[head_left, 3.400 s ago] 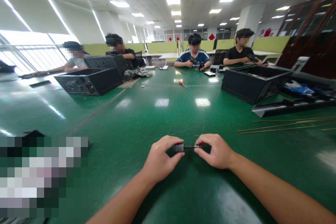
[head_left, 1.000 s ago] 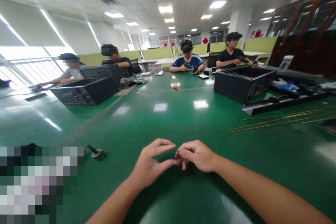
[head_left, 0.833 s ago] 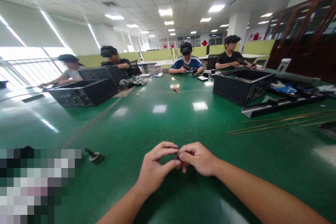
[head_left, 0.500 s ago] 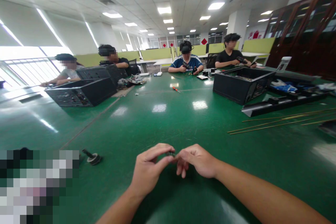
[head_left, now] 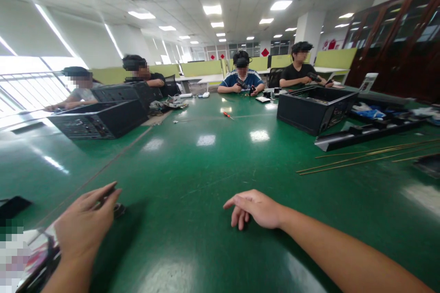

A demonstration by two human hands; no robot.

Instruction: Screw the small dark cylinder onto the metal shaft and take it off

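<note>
My left hand (head_left: 85, 215) is at the left of the table, its thumb and fingers drawn close together. Something small and dark shows between them, but I cannot make out its kind. Just beyond the thumb lies a dark round part (head_left: 119, 209), mostly covered by the fingers; whether they touch it is unclear. My right hand (head_left: 253, 209) hovers over the green tabletop (head_left: 185, 229) with its fingers loosely apart and nothing in them.
Black computer cases stand at the left (head_left: 103, 119) and right (head_left: 314, 109). An orange screwdriver (head_left: 227, 115) lies mid-table. Thin brass-coloured rods (head_left: 357, 155) and a long dark metal strip (head_left: 364, 135) lie at the right. Several co-workers sit beyond; one (head_left: 242, 78) holds a power drill.
My left hand has moved away from my right hand, leftward to the round part. My right hand has stayed nearly in place. The view has shifted slightly.
</note>
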